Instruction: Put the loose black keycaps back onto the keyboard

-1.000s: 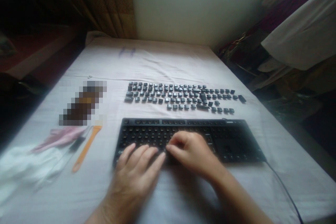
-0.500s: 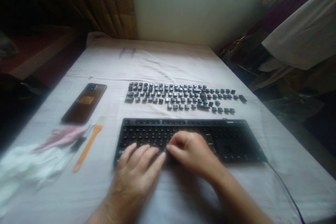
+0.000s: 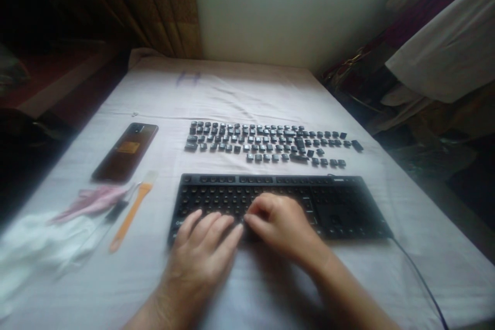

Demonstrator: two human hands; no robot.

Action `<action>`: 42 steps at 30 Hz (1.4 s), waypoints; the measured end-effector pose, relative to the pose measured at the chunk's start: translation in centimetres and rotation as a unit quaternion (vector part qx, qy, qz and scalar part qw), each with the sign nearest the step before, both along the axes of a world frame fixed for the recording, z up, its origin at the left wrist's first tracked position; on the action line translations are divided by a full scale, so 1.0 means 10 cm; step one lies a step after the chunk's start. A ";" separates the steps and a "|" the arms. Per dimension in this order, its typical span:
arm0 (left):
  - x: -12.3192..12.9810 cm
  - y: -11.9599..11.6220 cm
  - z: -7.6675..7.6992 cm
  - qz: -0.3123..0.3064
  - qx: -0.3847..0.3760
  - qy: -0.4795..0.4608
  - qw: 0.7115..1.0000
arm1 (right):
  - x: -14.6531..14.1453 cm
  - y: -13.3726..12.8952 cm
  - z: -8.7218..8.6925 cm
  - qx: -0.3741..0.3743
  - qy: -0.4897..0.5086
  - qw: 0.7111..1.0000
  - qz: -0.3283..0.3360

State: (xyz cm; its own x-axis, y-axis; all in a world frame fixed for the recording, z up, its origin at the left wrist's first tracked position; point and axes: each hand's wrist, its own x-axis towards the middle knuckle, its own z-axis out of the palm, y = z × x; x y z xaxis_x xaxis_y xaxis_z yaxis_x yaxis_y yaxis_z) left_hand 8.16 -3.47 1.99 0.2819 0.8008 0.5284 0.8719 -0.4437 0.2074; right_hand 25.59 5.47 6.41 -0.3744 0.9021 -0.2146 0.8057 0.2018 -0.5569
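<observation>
A black keyboard with most of its keycaps off lies across the cloth-covered table. My left hand rests on its lower left part, fingers spread and holding nothing. Close beside it, my right hand is over the lower middle of the keyboard, thumb and index finger pinched together. Whatever is between those fingertips is too small to make out. Behind the keyboard, loose black keycaps are laid out in rows.
To the left lie a phone, an orange-handled brush, a pink cloth and a white cloth. A cable runs from the keyboard's right corner to the front. Fabric hangs at the right.
</observation>
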 end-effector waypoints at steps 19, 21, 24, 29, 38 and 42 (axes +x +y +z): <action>-0.02 0.00 -0.05 -0.003 -0.001 -0.003 1.000 | 0.00 0.00 0.02 -0.001 0.005 1.000 0.000; -0.02 0.00 -0.05 -0.002 -0.007 -0.003 1.000 | 0.01 0.00 0.03 0.002 0.010 1.000 0.001; -0.04 0.00 -0.05 -0.005 -0.009 -0.002 1.000 | 0.01 0.00 0.03 0.002 0.014 1.000 0.003; -0.06 0.02 -0.08 -0.011 0.001 -0.003 1.000 | 0.00 0.00 0.03 -0.002 0.016 1.000 -0.004; -0.08 0.09 -0.15 -0.011 0.067 -0.014 0.998 | 0.04 0.00 -0.03 0.015 0.046 0.999 0.023; -0.10 0.14 -0.22 -0.002 0.097 0.000 0.995 | 0.05 0.03 -0.02 0.015 0.032 0.998 0.045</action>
